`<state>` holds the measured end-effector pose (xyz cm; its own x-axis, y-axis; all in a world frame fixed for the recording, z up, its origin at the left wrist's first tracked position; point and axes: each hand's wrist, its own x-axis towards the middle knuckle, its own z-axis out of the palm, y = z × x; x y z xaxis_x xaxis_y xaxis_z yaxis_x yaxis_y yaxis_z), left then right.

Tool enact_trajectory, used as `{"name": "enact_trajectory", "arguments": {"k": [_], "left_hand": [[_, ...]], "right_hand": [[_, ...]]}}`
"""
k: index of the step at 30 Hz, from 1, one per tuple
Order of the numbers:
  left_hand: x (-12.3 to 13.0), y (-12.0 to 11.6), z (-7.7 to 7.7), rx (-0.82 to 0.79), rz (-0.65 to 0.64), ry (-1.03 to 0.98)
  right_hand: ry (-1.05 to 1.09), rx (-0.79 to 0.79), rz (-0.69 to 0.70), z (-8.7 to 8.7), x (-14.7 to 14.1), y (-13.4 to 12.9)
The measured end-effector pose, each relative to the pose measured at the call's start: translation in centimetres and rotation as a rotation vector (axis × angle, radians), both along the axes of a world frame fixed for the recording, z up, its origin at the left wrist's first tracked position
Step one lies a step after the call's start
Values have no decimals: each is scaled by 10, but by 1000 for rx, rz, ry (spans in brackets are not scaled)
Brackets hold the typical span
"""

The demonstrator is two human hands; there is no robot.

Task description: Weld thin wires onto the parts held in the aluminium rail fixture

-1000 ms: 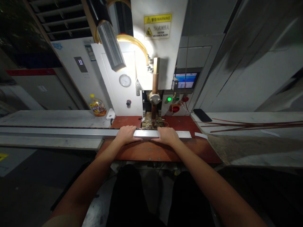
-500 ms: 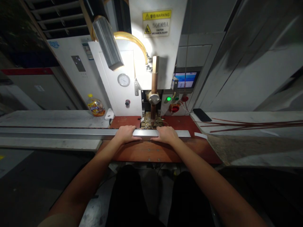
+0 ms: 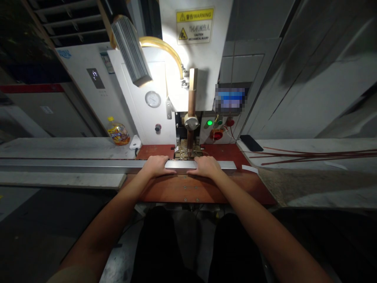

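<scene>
A long silver metal bar [image 3: 181, 166] lies crosswise on the red-brown machine table [image 3: 165, 191], running far out to the left. My left hand [image 3: 156, 166] is closed over the bar, its thumb along the near side and its fingers over the top. Mirroring it, my right hand [image 3: 206, 167] grips the bar a short way to the right, near the bar's right end. Between and just behind my hands, a copper electrode rod [image 3: 191, 104] points down at a brass-coloured fixture [image 3: 184, 148]. Fingertips on the bar's far side are partly hidden.
A white machine with a warning label [image 3: 194, 25] rises behind the table, beside a lit green button [image 3: 210, 122]. At left stand a drink bottle [image 3: 118, 132] and a small white device [image 3: 135, 142]. A black phone [image 3: 251, 143] and thin brown rods [image 3: 309, 154] lie at right.
Both hands keep their hold and the bar stays in place. The view has shifted very slightly, and the small panel on the left cabinet now shows lit digits.
</scene>
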<state>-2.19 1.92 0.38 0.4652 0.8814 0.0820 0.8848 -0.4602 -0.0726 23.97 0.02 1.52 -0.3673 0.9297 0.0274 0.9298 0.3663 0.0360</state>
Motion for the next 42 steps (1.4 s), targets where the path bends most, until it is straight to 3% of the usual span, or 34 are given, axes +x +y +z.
{"name": "enact_trajectory", "arguments": {"k": [34,39,42], "left_hand": [[-1,3,-3,-11,1,-19],[-1,2,-2,0,22,0],[-1,1,-1,-10,24,-8]], "right_hand": [[6,-22,-24,0,-2,-3],[203,80,14,-6,6,1],[323,116,-136,-7,18,6]]}}
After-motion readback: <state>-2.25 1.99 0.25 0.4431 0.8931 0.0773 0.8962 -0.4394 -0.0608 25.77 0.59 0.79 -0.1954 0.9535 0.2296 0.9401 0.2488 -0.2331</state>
